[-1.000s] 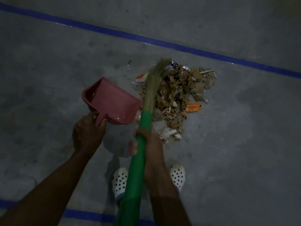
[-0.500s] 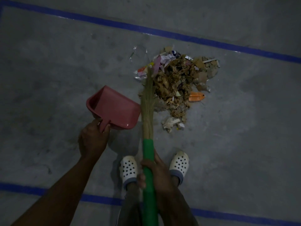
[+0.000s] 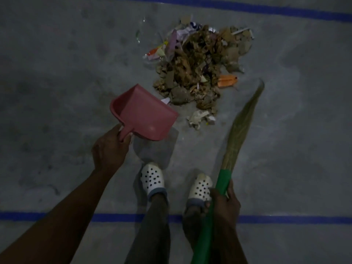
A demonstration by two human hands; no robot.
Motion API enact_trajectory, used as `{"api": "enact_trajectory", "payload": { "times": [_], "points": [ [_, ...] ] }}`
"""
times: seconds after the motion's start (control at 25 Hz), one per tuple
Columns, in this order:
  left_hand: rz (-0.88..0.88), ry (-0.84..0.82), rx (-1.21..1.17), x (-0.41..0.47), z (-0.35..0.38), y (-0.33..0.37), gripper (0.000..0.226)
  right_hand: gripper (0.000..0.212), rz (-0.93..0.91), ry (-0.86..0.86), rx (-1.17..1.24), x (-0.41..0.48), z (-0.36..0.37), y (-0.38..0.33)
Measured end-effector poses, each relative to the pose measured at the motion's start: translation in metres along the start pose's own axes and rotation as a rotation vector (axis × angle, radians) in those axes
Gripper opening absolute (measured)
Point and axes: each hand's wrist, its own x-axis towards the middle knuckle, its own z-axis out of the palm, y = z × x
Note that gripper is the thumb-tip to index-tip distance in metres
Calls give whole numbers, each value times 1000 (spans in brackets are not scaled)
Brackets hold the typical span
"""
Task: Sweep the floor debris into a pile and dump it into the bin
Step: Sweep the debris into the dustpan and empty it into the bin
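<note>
A pile of debris [image 3: 200,67], mostly dry leaves, paper scraps and an orange plastic piece [image 3: 226,80], lies on the grey concrete floor ahead of me. My left hand [image 3: 110,149] grips the handle of a pink dustpan [image 3: 144,115], held above the floor just left of the pile's near edge, mouth tilted up and away. My right hand [image 3: 224,202] grips the green handle of a broom [image 3: 242,130]. Its straw bristles stretch up and right, ending to the right of the pile, apart from it.
Blue tape lines cross the floor, one beyond the pile [image 3: 266,8] and one under my legs [image 3: 285,219]. My feet in white perforated clogs [image 3: 152,178] stand just behind the dustpan. A clear plastic scrap [image 3: 141,35] lies left of the pile. No bin shows.
The broom has swung from the pile's left edge over to its right side, and my right hand moved right and down. The dustpan stays in my left hand by the pile.
</note>
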Motion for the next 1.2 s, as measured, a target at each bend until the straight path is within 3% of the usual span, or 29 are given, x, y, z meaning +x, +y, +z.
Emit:
{"api": "enact_trajectory", "payload": {
  "times": [0.16,0.4,0.52,0.68,0.92,1.08,1.2],
  "points": [
    [246,49,74,7,91,-65,37,70,-11,39,18,102,86,85],
    [145,180,166,15,174,-167,38,84,-179,110,8,192,179,181],
    [223,175,184,47,196,-192,39,88,-270,201,-59,228,199,213],
    [436,167,200,113,206,-189,47,97,-330,165,-76,250,199,183],
    [727,215,262,195,201,-142,44,87,-510,31,-22,301,212,131],
    [739,187,268,212,190,-121,33,84,-574,-73,51,300,223,113],
    [720,159,185,208,201,-101,38,85,-606,-128,69,286,230,117]
  ]
}}
